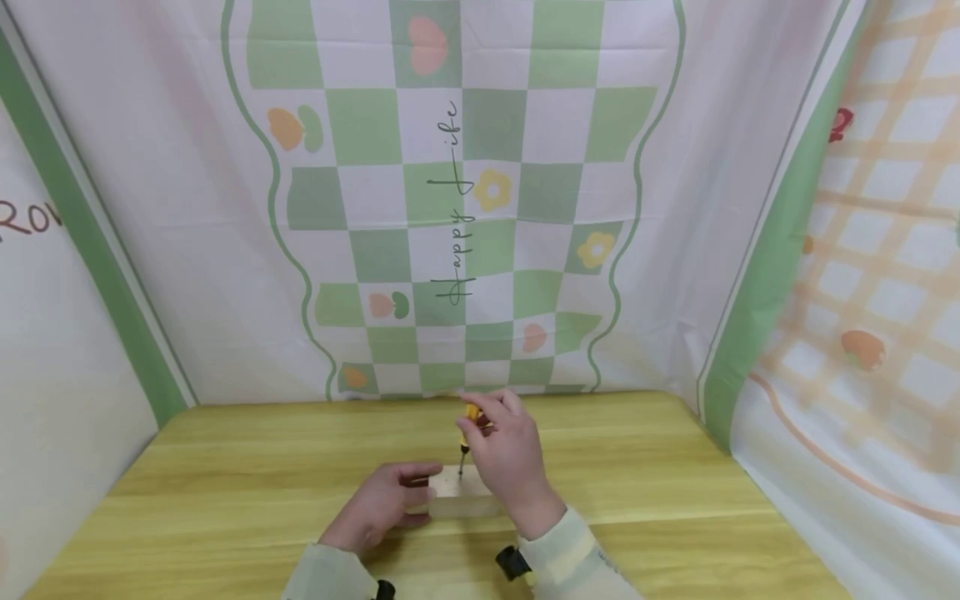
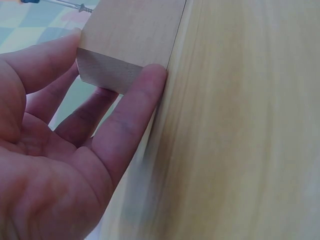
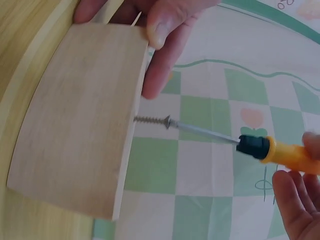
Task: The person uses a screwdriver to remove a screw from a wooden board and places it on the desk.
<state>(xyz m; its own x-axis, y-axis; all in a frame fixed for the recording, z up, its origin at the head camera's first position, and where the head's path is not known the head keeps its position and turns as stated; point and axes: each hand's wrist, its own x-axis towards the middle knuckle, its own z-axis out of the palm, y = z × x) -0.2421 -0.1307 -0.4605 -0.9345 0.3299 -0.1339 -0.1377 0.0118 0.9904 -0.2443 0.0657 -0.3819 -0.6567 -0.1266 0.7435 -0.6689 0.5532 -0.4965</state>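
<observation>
A pale wooden block [image 1: 465, 505] lies on the table in front of the person. The left hand [image 1: 382, 502] grips its left end, thumb and fingers spread around the corners, as the left wrist view shows. A threaded screw [image 3: 151, 120] stands partly sunk in the block's top face, most of its thread exposed. On its head rests the tip of a screwdriver [image 3: 207, 132] with a yellow and black handle. The right hand [image 1: 512, 454] pinches that handle from above between thumb and fingers. Seen from the head, the screwdriver stands nearly upright over the block.
The wood-grain table [image 1: 247, 458] extends around both hands. Behind its far edge hangs a green-and-white checkered cloth [image 1: 435, 192], with more printed cloth at both sides. Dark straps [image 1: 512, 563] sit at the wrists, over light sleeves.
</observation>
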